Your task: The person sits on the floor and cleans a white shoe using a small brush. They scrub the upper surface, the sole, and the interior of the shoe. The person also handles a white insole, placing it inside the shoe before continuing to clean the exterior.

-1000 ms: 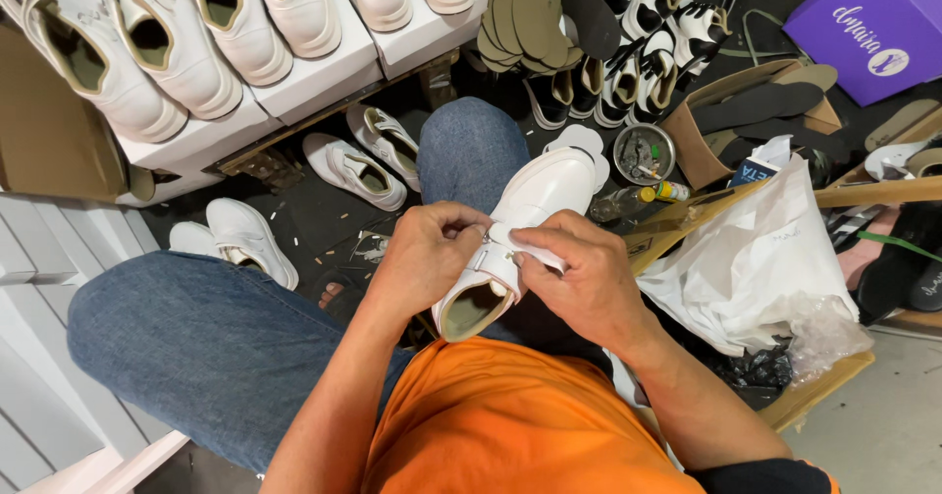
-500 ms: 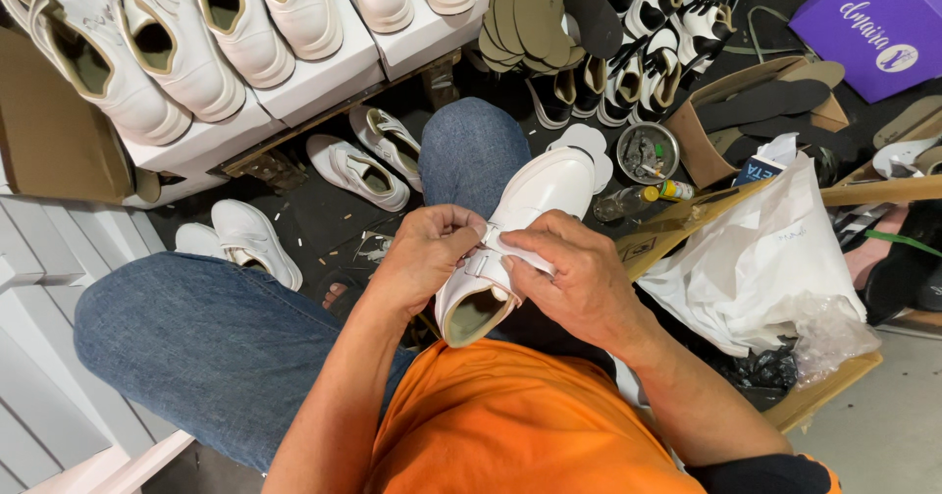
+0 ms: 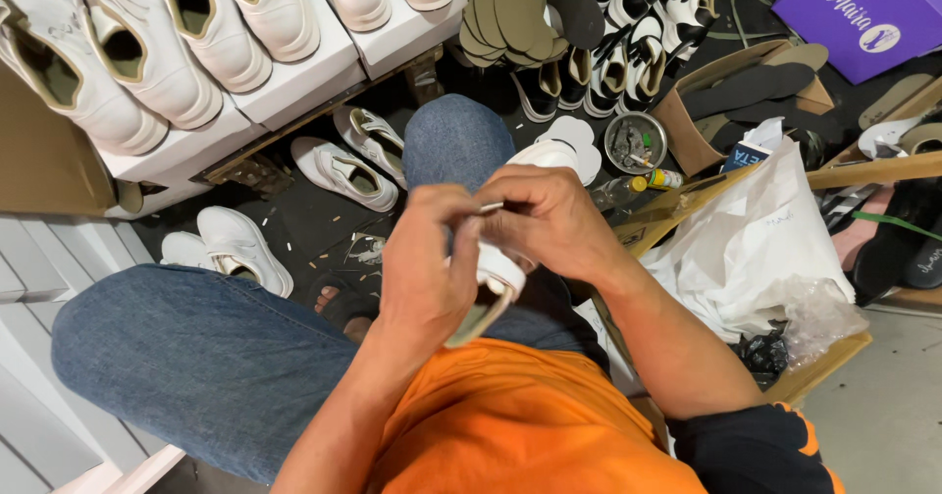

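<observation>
Hands first: our left hand (image 3: 424,268) and right hand (image 3: 545,221) both grip the white leather shoe (image 3: 510,249); round metal tin (image 3: 635,142) at two o'clock.

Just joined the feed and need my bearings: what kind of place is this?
Most likely a small shoe-making or shoe-repair workshop. Rows of white shoes sit on white boxes, a stack of loose insoles stands nearby, and both hands, left hand and right hand, work on a white shoe over the lap.
</observation>
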